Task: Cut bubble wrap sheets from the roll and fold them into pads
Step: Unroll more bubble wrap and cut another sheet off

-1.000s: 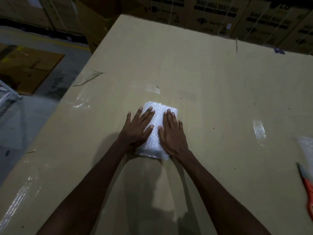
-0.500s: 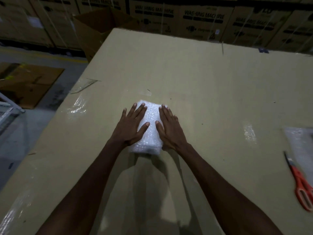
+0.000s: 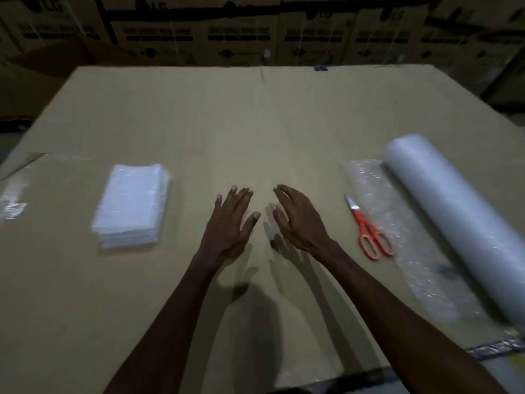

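Note:
A stack of folded white bubble wrap pads (image 3: 132,204) lies on the left of the cardboard work surface (image 3: 255,123). My left hand (image 3: 230,223) and my right hand (image 3: 298,220) hover side by side above the bare middle of the surface, fingers spread and holding nothing. At the right lies the bubble wrap roll (image 3: 454,220), with a loose sheet (image 3: 397,223) unrolled from it toward the middle. Orange-handled scissors (image 3: 368,230) rest on that sheet's left edge, just right of my right hand.
Stacked printed cartons (image 3: 255,32) form a wall behind the far edge of the surface. A strip of clear tape (image 3: 12,200) shines at the far left edge. The near edge drops off at the bottom right.
Both hands have lifted off the folded pad and moved right to the middle of the surface. The pad stays at the left. The view has swung right, and the roll has come into sight.

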